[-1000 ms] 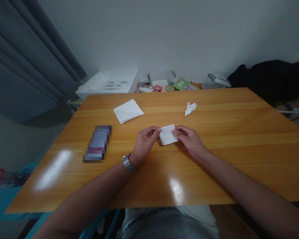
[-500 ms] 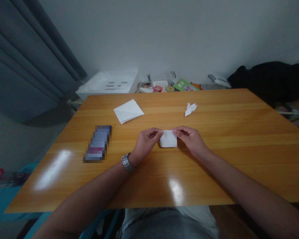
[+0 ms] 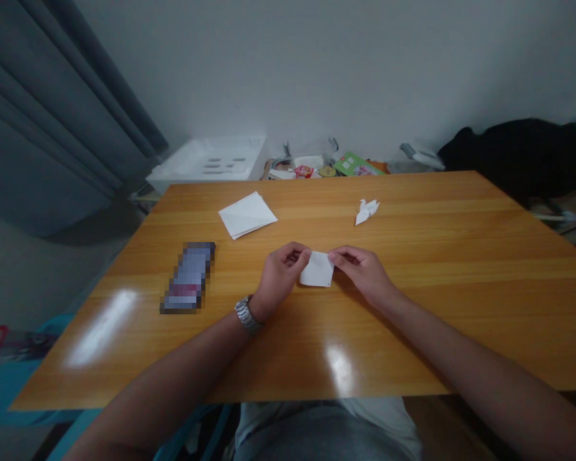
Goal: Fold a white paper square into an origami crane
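Observation:
A small white piece of paper (image 3: 317, 270), roughly square, hangs between my hands over the middle of the wooden table. My left hand (image 3: 284, 272) pinches its upper left corner between thumb and fingers. At the upper right corner, the thumb and fingers of my right hand (image 3: 361, 266) grip it too. Its lower edge curves a little, and a small dark mark shows near the lower right corner. Beyond my right hand lies a folded white paper bird (image 3: 367, 212). A few white paper sheets (image 3: 248, 215) are stacked past my left hand.
On the table's left side lies a phone (image 3: 188, 278), blurred out. Behind the table's far edge are a white foam box (image 3: 173, 171), a green booklet (image 3: 358, 164) and small packets. Black cloth (image 3: 523, 157) is heaped at the far right.
The paper has shifted slightly left and tilted between my hands. Both hands have moved a little to the left with it, still pinching its top corners.

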`<state>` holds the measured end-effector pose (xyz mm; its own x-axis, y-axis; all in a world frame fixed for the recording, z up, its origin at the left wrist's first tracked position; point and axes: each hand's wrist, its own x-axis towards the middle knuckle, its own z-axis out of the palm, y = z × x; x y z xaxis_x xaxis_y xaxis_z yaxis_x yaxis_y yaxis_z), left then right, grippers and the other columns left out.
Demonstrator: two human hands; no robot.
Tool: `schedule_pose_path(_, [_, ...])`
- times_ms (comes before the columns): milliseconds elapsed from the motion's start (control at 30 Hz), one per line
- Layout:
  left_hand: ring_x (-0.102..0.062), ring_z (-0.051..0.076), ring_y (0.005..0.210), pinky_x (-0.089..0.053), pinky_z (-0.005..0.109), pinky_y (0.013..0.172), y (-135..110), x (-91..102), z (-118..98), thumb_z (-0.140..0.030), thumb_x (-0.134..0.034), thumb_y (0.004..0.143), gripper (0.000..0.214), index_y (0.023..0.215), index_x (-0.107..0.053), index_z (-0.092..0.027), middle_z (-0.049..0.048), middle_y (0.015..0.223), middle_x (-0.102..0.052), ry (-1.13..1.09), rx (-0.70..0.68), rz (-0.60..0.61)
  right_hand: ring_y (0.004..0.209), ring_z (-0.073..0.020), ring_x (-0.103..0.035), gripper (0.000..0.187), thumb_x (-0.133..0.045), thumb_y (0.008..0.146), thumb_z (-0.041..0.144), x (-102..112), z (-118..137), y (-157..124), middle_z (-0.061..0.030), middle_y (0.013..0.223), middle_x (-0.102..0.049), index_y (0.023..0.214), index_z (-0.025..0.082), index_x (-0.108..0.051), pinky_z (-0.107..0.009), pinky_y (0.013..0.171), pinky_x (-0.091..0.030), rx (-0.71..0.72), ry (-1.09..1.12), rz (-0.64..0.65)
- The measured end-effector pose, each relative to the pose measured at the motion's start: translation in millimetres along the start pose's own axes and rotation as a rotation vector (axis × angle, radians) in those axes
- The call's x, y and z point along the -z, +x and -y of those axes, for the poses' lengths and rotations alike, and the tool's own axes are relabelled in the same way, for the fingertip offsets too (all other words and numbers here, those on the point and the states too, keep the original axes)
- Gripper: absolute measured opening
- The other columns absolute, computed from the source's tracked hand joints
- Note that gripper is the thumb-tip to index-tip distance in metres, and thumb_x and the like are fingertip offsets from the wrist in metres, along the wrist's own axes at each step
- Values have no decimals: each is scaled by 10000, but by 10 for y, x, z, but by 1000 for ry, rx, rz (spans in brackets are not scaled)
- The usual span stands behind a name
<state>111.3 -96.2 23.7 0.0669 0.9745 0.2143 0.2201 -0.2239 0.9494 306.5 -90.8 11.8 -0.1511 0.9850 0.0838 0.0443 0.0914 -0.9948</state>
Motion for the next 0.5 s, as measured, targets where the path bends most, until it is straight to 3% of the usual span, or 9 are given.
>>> schedule_pose_path(267, [-638, 140, 687, -476, 208, 601, -20, 19, 0, -407, -613, 916, 286, 851, -721, -151, 34, 782, -724, 131, -27, 110, 816, -198, -664, 234, -653, 883, 419, 50, 1, 3, -50, 889, -741, 910, 197, -720, -323, 756, -514, 54, -165, 166])
schedule_pose_path(500, [-670, 163, 737, -498, 219, 624, -22, 11, -12, -402, -627, 915, 288, 869, -761, -152, 54, 827, -754, 95, 6, 125, 762, -191, -652, 237, -637, 897, 412, 78, 61, -17, -42, 837, -739, 880, 193, -728, -310, 706, -489, 83, -278, 129])
